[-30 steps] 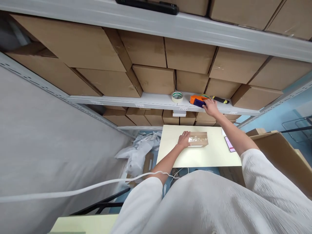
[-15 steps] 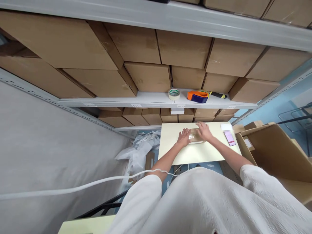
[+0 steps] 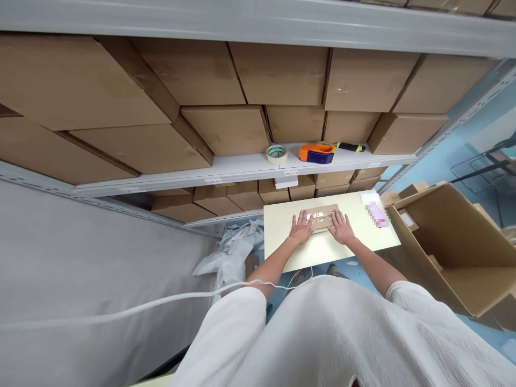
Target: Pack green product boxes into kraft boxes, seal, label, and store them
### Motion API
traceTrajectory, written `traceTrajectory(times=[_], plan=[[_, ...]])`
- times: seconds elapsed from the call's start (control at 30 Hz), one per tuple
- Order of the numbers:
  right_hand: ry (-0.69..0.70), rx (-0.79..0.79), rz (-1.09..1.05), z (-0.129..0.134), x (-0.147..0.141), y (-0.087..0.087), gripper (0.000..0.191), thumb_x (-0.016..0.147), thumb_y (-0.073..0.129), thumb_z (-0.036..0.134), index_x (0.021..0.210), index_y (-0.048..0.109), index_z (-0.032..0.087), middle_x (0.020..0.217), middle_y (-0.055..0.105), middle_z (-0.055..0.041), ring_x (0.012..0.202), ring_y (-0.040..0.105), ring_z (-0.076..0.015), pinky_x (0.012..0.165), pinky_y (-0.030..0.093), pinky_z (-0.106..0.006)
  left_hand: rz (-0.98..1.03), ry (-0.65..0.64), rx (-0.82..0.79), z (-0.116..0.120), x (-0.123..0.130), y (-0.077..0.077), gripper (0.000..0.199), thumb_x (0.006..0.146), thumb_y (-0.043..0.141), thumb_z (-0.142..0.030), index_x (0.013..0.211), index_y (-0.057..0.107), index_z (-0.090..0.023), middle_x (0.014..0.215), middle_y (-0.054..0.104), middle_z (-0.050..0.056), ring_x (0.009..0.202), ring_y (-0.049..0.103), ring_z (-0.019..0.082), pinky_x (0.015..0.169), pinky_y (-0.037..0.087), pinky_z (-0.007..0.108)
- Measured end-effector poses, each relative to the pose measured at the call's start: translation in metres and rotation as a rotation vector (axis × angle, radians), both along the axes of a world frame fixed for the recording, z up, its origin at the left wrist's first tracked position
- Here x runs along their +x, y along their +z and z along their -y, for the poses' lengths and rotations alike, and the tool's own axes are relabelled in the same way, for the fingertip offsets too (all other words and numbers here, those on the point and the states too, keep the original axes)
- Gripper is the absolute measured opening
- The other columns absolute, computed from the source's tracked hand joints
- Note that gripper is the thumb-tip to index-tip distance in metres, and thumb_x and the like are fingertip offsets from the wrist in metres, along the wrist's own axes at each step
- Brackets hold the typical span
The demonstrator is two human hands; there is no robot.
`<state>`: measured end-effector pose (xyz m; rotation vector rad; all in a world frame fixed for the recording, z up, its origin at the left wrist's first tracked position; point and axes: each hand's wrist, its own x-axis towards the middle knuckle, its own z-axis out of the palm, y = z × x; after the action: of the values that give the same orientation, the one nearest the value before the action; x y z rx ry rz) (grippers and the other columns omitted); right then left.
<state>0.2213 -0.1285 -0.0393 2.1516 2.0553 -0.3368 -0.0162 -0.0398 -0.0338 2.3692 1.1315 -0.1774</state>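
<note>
A small cardboard box (image 3: 321, 213) lies on the pale yellow tabletop (image 3: 322, 252), with shiny clear tape across its top. My left hand (image 3: 301, 228) rests flat on the box's left end, fingers spread. On the right end lies my right hand (image 3: 341, 228), its fingers stretched out over the edge of the tape. Neither hand is wrapped around anything. To the right of the box, near the table's far corner, is a phone (image 3: 378, 214), partly blurred out.
Above the table, a metal shelf (image 3: 242, 166) carries cardboard boxes, a tape roll (image 3: 277, 154), an orange and blue tape dispenser (image 3: 317, 153) and a black-yellow cutter (image 3: 350, 147). A large open carton (image 3: 463, 231) stands right. Crumpled white plastic (image 3: 236, 250) lies left. A white cable (image 3: 161, 302) crosses my left arm.
My right hand has come down from the box's far edge and now lies flat on its right end, baring more of the taped top. The camera view has shifted slightly.
</note>
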Motion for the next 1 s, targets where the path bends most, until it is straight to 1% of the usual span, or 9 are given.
traceTrajectory(times=[0.1, 0.2, 0.33, 0.47, 0.57, 0.67, 0.73, 0.87, 1.0], plan=[[-0.079, -0.001, 0.003, 0.006, 0.006, 0.001, 0.083, 0.111, 0.023, 0.057, 0.178, 0.012, 0.009, 0.184, 0.008, -0.0179, 0.172, 0.006, -0.0339, 0.138, 0.007, -0.057, -0.002, 0.023, -0.005, 0.001, 0.002, 0.002, 0.085, 0.108, 0.042, -0.046, 0.179, 0.004, -0.021, 0.186, 0.001, 0.015, 0.172, -0.009, 0.032, 0.136, -0.009, 0.063], [-0.186, -0.016, -0.014, 0.011, 0.024, 0.001, 0.083, 0.111, 0.021, 0.057, 0.177, 0.017, 0.007, 0.183, 0.011, -0.0210, 0.172, 0.008, -0.0354, 0.137, 0.009, -0.059, -0.026, 0.080, -0.024, 0.001, 0.009, 0.006, 0.092, 0.105, 0.047, -0.044, 0.178, 0.000, -0.014, 0.185, -0.004, 0.020, 0.172, -0.008, 0.035, 0.135, -0.006, 0.066], [-0.295, -0.067, -0.026, 0.016, 0.068, 0.002, 0.080, 0.112, 0.018, 0.054, 0.176, 0.022, 0.006, 0.183, 0.014, -0.0218, 0.172, 0.010, -0.0349, 0.137, 0.011, -0.058, 0.008, 0.071, -0.005, 0.002, 0.034, 0.013, 0.099, 0.098, 0.059, -0.040, 0.178, 0.004, -0.021, 0.186, -0.004, 0.018, 0.172, -0.007, 0.037, 0.134, -0.004, 0.069], [-0.332, -0.107, -0.008, 0.020, 0.128, -0.001, 0.074, 0.114, 0.022, 0.050, 0.175, 0.027, 0.009, 0.182, 0.019, -0.0220, 0.172, 0.012, -0.0335, 0.136, 0.014, -0.056, 0.051, 0.017, 0.016, 0.003, 0.080, 0.018, 0.091, 0.100, 0.059, -0.039, 0.178, 0.013, -0.027, 0.187, 0.002, 0.014, 0.172, -0.005, 0.037, 0.135, 0.000, 0.067], [-0.332, -0.149, -0.024, 0.019, 0.175, -0.005, 0.071, 0.114, 0.025, 0.049, 0.174, 0.030, 0.012, 0.183, 0.020, -0.0205, 0.171, 0.013, -0.0325, 0.135, 0.015, -0.054, 0.107, -0.039, 0.045, 0.004, 0.123, 0.019, 0.078, 0.102, 0.052, -0.032, 0.175, 0.025, -0.027, 0.186, 0.013, 0.012, 0.172, 0.003, 0.036, 0.136, 0.005, 0.065], [-0.320, -0.200, -0.050, 0.014, 0.220, -0.010, 0.068, 0.114, 0.029, 0.046, 0.173, 0.030, 0.014, 0.184, 0.019, -0.0183, 0.171, 0.014, -0.0312, 0.135, 0.017, -0.053, 0.179, -0.080, 0.074, 0.007, 0.166, 0.014, 0.064, 0.103, 0.048, -0.024, 0.167, 0.044, -0.025, 0.182, 0.028, 0.012, 0.171, 0.016, 0.034, 0.137, 0.012, 0.063], [-0.304, -0.225, -0.060, 0.008, 0.246, -0.013, 0.067, 0.113, 0.031, 0.044, 0.173, 0.031, 0.013, 0.184, 0.019, -0.0177, 0.171, 0.015, -0.0306, 0.134, 0.019, -0.050, 0.206, -0.087, 0.087, 0.011, 0.194, 0.009, 0.059, 0.102, 0.049, -0.021, 0.160, 0.053, -0.024, 0.179, 0.035, 0.013, 0.169, 0.022, 0.034, 0.136, 0.015, 0.063], [-0.255, -0.233, -0.082, -0.013, 0.289, -0.016, 0.066, 0.113, 0.033, 0.043, 0.171, 0.034, 0.013, 0.183, 0.021, -0.0181, 0.169, 0.021, -0.0310, 0.133, 0.023, -0.047, 0.206, -0.053, 0.061, 0.016, 0.242, -0.005, 0.057, 0.100, 0.051, -0.018, 0.156, 0.057, -0.023, 0.178, 0.037, 0.013, 0.167, 0.027, 0.034, 0.136, 0.018, 0.063], [-0.223, -0.249, -0.124, -0.038, 0.316, -0.021, 0.065, 0.113, 0.035, 0.046, 0.171, 0.036, 0.016, 0.182, 0.024, -0.0185, 0.166, 0.029, -0.0329, 0.130, 0.029, -0.047, 0.166, -0.008, -0.011, 0.020, 0.278, -0.014, 0.059, 0.099, 0.051, -0.017, 0.158, 0.055, -0.023, 0.178, 0.037, 0.014, 0.167, 0.027, 0.033, 0.136, 0.019, 0.062]])
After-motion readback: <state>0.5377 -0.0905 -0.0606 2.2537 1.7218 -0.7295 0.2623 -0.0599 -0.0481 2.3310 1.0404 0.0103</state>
